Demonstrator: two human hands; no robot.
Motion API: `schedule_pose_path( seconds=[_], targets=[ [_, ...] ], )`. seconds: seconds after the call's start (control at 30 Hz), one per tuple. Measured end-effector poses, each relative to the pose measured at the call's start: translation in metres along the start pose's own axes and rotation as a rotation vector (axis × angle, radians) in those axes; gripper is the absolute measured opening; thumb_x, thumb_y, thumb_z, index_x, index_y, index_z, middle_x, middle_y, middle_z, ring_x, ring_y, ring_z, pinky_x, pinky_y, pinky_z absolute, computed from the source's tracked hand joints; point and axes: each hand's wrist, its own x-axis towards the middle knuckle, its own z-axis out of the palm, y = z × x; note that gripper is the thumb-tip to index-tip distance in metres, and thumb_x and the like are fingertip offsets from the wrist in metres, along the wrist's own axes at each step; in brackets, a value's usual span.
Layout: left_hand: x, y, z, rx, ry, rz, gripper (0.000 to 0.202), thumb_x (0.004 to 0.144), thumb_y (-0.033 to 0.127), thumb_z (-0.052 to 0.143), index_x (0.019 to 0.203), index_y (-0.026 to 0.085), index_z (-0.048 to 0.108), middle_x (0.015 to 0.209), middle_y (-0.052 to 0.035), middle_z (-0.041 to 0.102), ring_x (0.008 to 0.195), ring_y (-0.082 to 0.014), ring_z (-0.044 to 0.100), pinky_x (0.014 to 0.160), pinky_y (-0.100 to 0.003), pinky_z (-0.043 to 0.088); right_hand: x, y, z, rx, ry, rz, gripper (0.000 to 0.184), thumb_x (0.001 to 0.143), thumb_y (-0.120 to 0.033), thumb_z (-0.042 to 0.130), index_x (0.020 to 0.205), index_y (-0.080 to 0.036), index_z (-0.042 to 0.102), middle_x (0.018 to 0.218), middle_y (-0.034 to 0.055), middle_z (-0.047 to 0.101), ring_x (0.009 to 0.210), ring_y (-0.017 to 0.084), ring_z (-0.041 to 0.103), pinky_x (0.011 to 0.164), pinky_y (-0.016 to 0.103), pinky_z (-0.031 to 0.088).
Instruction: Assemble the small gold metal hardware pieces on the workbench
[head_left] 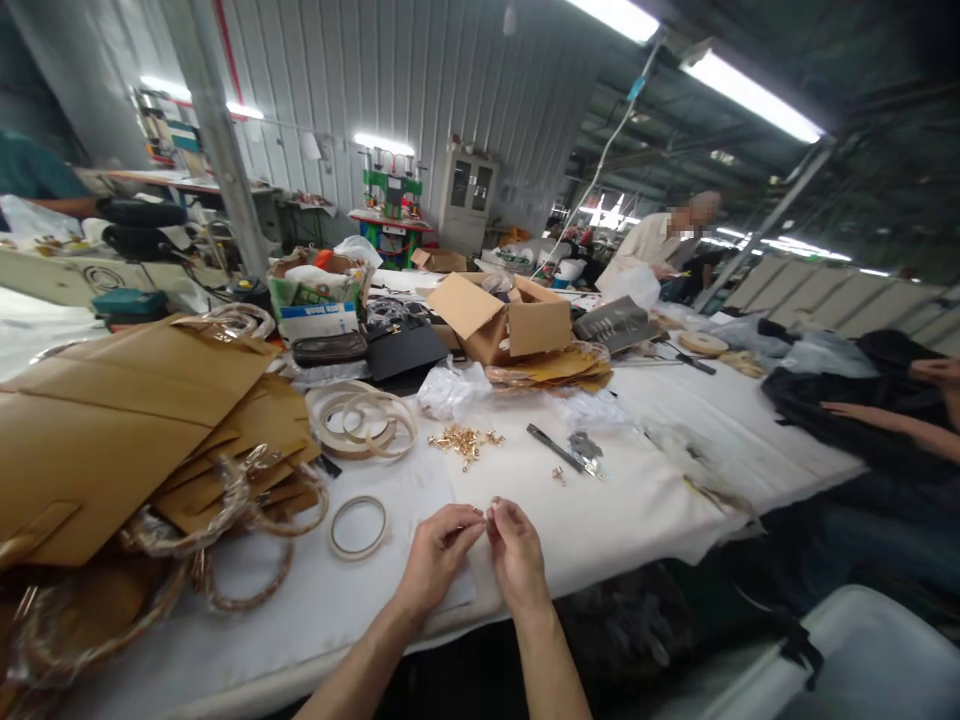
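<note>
My left hand (439, 550) and my right hand (516, 548) meet over the near edge of the white-covered table (637, 480). The fingers of both are closed in a pinch, fingertips almost touching. Something tiny shows at the tips, too small to name. Beyond them lies a heap of small gold metal pieces (465, 442). To its right are a dark flat bar-shaped tool (555, 448), a few small gold pieces (558, 475) and a little pile of grey bits (585, 445). A roll of tape (358, 556) lies left of my left hand.
Brown leather-like panels (142, 400) with plastic-wrapped ring handles (247, 580) are piled at left. Coiled pale strips (360, 420), crumpled clear plastic (454, 388) and an open cardboard box (502, 320) stand behind. A co-worker's arms (892, 425) reach over black material at right; another person (652, 245) stands farther back.
</note>
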Motion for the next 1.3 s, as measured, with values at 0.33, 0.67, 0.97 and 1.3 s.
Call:
schedule_pose_path(
  seconds=[0.33, 0.67, 0.97, 1.3],
  targets=[
    [-0.004, -0.013, 0.008, -0.248, 0.120, -0.160, 0.022, 0.087, 0.025, 0.076, 0.101, 0.022, 0.060, 0.100, -0.0035, 0.075, 0.094, -0.0203, 0.074, 0.087, -0.032, 0.059, -0.007, -0.004, 0.010, 0.051, -0.088, 0.211, 0.039, 0.073, -0.042, 0.091, 0.101, -0.020, 0.077, 0.093, 0.0047, 0.077, 0.090, 0.021, 0.069, 0.090, 0.037, 0.056],
    [-0.006, -0.013, 0.007, -0.075, 0.196, -0.138, 0.018, 0.086, 0.021, 0.073, 0.100, 0.022, 0.061, 0.098, -0.0030, 0.076, 0.094, -0.0198, 0.075, 0.085, -0.030, 0.060, -0.020, 0.016, 0.028, 0.140, 0.068, 0.217, 0.043, 0.069, -0.047, 0.092, 0.100, -0.021, 0.077, 0.102, 0.0044, 0.077, 0.101, 0.023, 0.070, 0.095, 0.036, 0.057],
    [-0.008, -0.013, 0.007, -0.063, 0.230, -0.118, 0.017, 0.087, 0.024, 0.074, 0.099, 0.022, 0.063, 0.099, -0.0037, 0.077, 0.092, -0.0204, 0.075, 0.086, -0.032, 0.061, -0.023, 0.016, 0.035, 0.124, 0.080, 0.183, 0.036, 0.072, -0.043, 0.091, 0.095, -0.020, 0.078, 0.099, 0.0043, 0.077, 0.097, 0.022, 0.069, 0.087, 0.033, 0.058],
    [-0.007, -0.010, 0.006, -0.094, 0.241, -0.146, 0.014, 0.086, 0.022, 0.072, 0.097, 0.022, 0.064, 0.100, -0.0041, 0.078, 0.093, -0.0220, 0.076, 0.088, -0.034, 0.062, -0.026, 0.013, 0.040, 0.007, 0.026, 0.122, 0.033, 0.079, -0.047, 0.084, 0.096, -0.019, 0.078, 0.097, 0.0057, 0.077, 0.093, 0.023, 0.069, 0.083, 0.034, 0.055]
  ],
)
